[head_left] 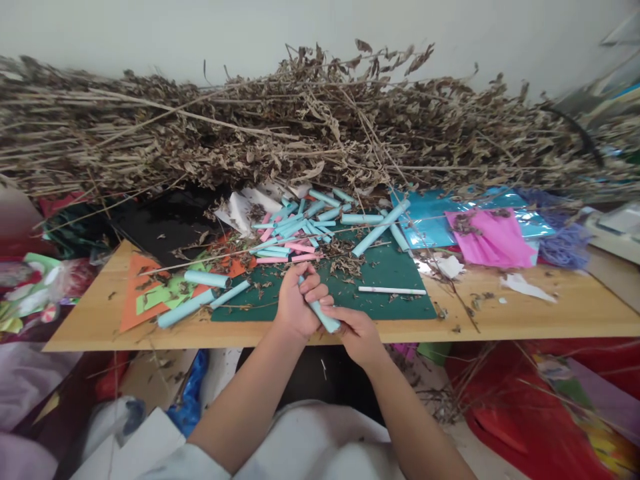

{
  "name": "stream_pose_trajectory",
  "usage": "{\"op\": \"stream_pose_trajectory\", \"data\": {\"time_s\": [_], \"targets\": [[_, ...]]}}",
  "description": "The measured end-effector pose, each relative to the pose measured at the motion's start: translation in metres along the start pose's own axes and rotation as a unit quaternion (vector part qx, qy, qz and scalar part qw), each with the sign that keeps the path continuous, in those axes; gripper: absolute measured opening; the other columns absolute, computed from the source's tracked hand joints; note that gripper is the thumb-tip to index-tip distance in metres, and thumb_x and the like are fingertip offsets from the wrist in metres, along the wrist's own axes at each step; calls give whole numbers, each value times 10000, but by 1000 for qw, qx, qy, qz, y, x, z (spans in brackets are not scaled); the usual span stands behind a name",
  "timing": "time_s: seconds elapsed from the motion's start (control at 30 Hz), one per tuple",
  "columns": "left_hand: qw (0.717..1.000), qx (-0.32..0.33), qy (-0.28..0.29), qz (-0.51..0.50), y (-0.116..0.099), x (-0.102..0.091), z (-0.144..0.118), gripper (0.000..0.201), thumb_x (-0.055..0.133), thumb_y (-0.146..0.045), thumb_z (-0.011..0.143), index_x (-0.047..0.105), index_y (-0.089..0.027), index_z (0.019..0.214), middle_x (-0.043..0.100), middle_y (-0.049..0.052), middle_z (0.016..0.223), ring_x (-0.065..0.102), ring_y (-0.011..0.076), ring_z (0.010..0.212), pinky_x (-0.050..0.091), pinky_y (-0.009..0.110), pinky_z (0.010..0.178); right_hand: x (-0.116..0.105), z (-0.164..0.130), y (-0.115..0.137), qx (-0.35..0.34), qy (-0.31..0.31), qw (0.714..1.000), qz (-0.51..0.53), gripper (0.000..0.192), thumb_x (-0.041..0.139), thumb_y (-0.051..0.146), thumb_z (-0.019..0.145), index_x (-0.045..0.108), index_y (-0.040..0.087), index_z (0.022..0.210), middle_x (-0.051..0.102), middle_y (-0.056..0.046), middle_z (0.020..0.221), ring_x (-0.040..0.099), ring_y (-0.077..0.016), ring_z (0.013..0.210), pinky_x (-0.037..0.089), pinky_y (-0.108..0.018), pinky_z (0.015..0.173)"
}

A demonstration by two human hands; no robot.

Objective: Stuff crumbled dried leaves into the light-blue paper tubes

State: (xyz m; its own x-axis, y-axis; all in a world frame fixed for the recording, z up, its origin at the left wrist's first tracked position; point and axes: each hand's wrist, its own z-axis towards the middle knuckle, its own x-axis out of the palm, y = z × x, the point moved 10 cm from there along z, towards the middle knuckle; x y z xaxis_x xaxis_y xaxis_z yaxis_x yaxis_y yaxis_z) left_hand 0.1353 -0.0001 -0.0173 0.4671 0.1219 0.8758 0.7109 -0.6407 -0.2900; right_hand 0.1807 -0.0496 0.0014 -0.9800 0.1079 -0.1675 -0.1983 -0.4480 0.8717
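My left hand [299, 300] and my right hand [356, 331] both grip one light blue rolled paper tube [323, 315] at the near edge of the green cutting mat [390, 277]. The left hand wraps the tube's upper part; the right hand's fingers pinch its lower end. A heap of blue and pink paper tubes [300, 230] lies on the far side of the mat. A thin white stick [392, 291] rests on the mat to the right of my hands.
A wooden board [550, 313] carries the mat. A big pile of dry branches [300, 133] fills the back. Orange and green paper [150, 290] lies left, pink [487, 240] and blue sheets [430, 220] right. Red material [515, 413] lies below right.
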Motion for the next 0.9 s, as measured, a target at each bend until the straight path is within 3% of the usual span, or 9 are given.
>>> {"op": "stream_pose_trajectory", "data": {"time_s": [0.2, 0.33, 0.47, 0.63, 0.8, 0.9], "targets": [[1000, 17, 6, 6, -7, 1, -2, 173, 423, -267, 729, 423, -166, 589, 213, -94, 354, 270, 40, 284, 249, 175, 355, 7, -3, 11, -30, 86, 995, -44, 336, 434, 344, 781, 513, 203, 1076, 621, -73, 942, 594, -161, 764, 488, -274, 653], [998, 63, 13, 6, -19, 6, -2, 165, 432, -255, 730, 435, -166, 591, 227, -90, 359, 276, 40, 291, 256, 175, 362, 6, -6, 17, -15, 52, 993, -104, 594, 509, 474, 685, 403, 162, 1179, 593, -113, 973, 582, -187, 754, 487, -292, 641], [997, 76, -6, 19, -21, 5, -3, 161, 443, -255, 724, 431, -168, 589, 236, -92, 353, 273, 40, 295, 275, 177, 373, 2, -8, 18, -15, -1, 983, -181, 412, 485, 307, 749, 443, 182, 1140, 601, -100, 975, 580, -184, 806, 476, -287, 687], [997, 64, -26, 23, -19, 4, -5, 155, 469, -261, 699, 422, -168, 584, 223, -96, 357, 267, 36, 293, 264, 169, 361, 0, -6, 19, -47, 0, 977, -207, 314, 459, 245, 771, 494, 189, 1078, 633, -83, 906, 597, -158, 728, 479, -254, 633], [999, 10, -40, 27, -3, -1, -11, 155, 443, -247, 707, 412, -166, 579, 189, -99, 350, 242, 30, 273, 250, 159, 344, -3, -6, 23, -67, 11, 986, -155, 256, 516, 361, 724, 567, 185, 903, 659, -58, 697, 603, -165, 608, 470, -249, 534], [997, 18, -47, 52, 2, -3, -16, 170, 452, -258, 710, 410, -163, 575, 188, -100, 346, 228, 27, 269, 249, 158, 335, 1, -10, 18, -48, 35, 995, -83, 189, 522, 341, 726, 558, 208, 856, 643, -16, 607, 593, -135, 526, 455, -216, 486]]}}
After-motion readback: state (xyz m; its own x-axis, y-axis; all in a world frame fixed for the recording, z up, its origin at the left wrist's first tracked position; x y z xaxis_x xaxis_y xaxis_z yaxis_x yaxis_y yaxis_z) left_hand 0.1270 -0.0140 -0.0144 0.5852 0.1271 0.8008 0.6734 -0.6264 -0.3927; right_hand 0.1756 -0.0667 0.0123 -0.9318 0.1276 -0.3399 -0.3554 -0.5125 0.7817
